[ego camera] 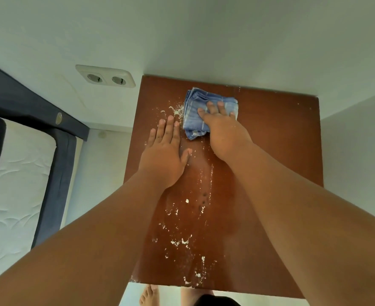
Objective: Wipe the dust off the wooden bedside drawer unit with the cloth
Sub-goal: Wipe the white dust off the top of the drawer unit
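The reddish-brown wooden top of the bedside drawer unit [281, 151] fills the middle of the view, seen from above. White dust [182, 241] lies in specks down its left-centre strip and near the far left by the cloth. A folded blue checked cloth [198, 102] lies on the far part of the top. My right hand [224, 133] presses flat on the cloth, fingers spread over it. My left hand [164, 155] rests flat on the wood just left of the cloth, fingers together, holding nothing.
A white wall runs behind and to the right of the unit, with a double power socket [106, 76] at the upper left. A bed with a dark blue frame [56, 173] and white mattress [12, 184] stands to the left. My bare foot [149, 294] shows below the front edge.
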